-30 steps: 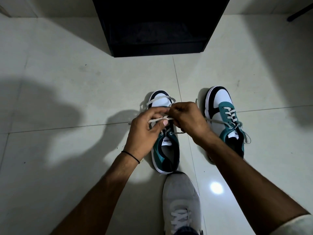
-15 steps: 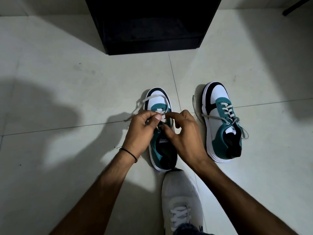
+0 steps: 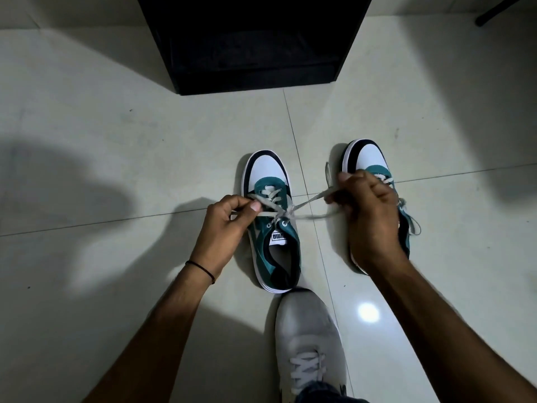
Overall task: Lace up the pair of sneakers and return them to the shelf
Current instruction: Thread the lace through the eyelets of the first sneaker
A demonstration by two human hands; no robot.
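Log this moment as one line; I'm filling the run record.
step: lacing | left hand: pinching lace end | right hand: pulling lace taut | left sneaker: on floor | shelf: no sneakers visible

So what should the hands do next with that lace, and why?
Probably cross the two ends and start a knot. The left hand and right hand each pinch an end of the lace, pulled taut out of the left sneaker, whose top eyelets look threaded but untied.

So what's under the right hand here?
The right hand covers the second sneaker; only its white toe and some lace show. Its middle and heel are mostly hidden. The hand pinches a lace.
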